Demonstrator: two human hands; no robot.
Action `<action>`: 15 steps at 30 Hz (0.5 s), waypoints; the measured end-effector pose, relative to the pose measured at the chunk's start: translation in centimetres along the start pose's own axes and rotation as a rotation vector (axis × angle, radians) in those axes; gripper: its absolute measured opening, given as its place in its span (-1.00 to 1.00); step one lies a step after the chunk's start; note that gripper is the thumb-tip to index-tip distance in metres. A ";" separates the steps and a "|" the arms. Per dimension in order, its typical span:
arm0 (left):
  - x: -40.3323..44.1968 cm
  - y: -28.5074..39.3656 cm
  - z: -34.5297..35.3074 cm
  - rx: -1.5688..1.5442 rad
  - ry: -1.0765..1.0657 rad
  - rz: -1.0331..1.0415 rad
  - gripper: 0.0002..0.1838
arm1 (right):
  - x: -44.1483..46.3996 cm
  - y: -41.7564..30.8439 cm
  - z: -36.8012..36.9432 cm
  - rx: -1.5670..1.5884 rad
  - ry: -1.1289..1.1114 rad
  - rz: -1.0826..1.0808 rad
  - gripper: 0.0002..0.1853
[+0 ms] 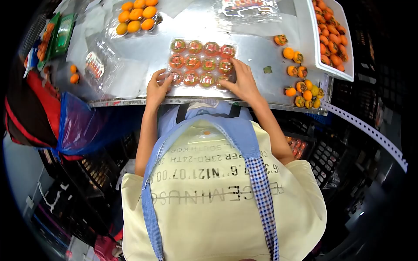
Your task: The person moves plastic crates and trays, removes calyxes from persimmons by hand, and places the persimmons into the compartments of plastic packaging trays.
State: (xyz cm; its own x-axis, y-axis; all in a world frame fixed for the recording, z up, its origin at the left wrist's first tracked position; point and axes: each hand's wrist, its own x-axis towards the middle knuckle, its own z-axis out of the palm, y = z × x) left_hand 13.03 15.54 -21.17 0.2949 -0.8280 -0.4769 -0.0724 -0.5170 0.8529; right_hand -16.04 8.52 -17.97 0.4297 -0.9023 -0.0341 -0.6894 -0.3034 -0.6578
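A clear plastic box of persimmons [200, 64] lies flat on the metal table in front of me, its round orange-red fruits in rows beneath a shiny clear cover. My left hand [157, 88] grips its near left corner, with the thumb over the edge. Along the right side, my right hand [242, 81] holds the box, fingers stretched up the edge and thumb at the near right corner. Parts of the corner fruits are hidden by the thumbs.
Loose persimmons [301, 87] lie on the right, beside a white foam box [349, 65] full of more. Another fruit pack [136, 16] sits at the back left. Clear printed packaging [95, 65] lies at left, near a green tray [65, 32]. The metal table edge [126, 103] runs close to my body.
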 end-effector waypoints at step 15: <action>-0.6 5.9 0.1 -0.046 -0.179 0.143 -0.51 | 0.1 -2.9 2.6 -0.149 -0.051 -0.028 0.13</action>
State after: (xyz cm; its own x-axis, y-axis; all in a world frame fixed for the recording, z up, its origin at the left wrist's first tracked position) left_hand 12.36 12.99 -15.88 0.1104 -0.9195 -0.3773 -0.0569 -0.3849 0.9212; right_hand -12.49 10.07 -18.03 0.4764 -0.8773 -0.0575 -0.7539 -0.3740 -0.5401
